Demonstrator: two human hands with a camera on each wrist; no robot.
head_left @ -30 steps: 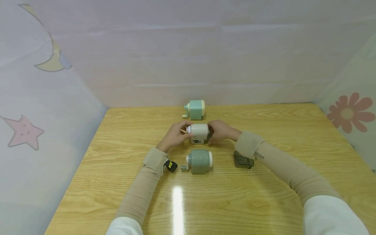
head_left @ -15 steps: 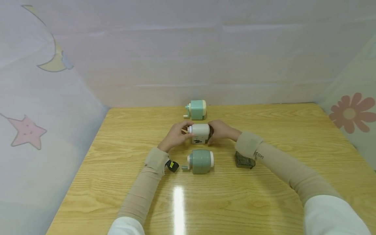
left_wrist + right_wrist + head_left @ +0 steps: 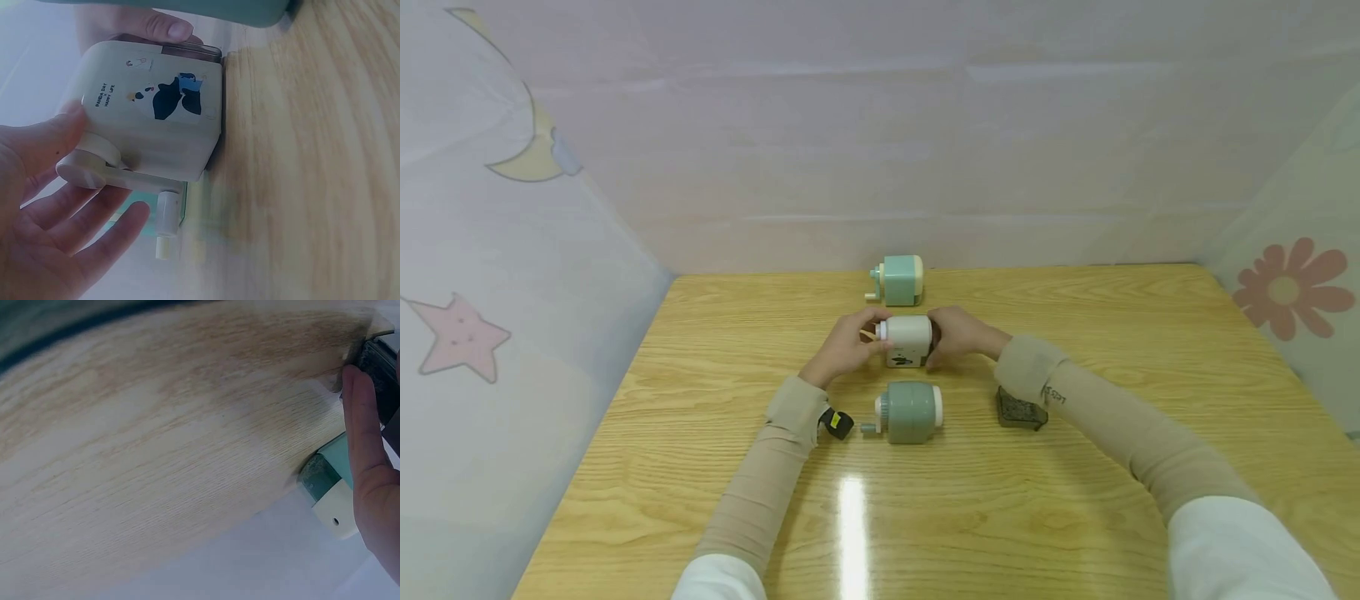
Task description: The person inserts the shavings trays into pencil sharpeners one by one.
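Note:
A white hand-crank pencil sharpener with a panda print stands between both hands. At its crank end, my left hand grips the body, thumb on the printed side and some fingers behind. The crank hangs among the looser fingers in the left wrist view. My right hand holds the opposite end, around the dark see-through shavings drawer, with the thumb on its edge. In the right wrist view, the fingers lie along that dark drawer, which the frame edge cuts off.
A mint pencil sharpener stands behind the white one, near the table's back edge. In front lies a grey-green sharpener. A dark box-like tray rests near the right sleeve. Beside the left wrist is a black item with a yellow mark.
My right hand has shifted slightly left, and less of the dark drawer shows at the white sharpener's right end. The left hand keeps its hold.

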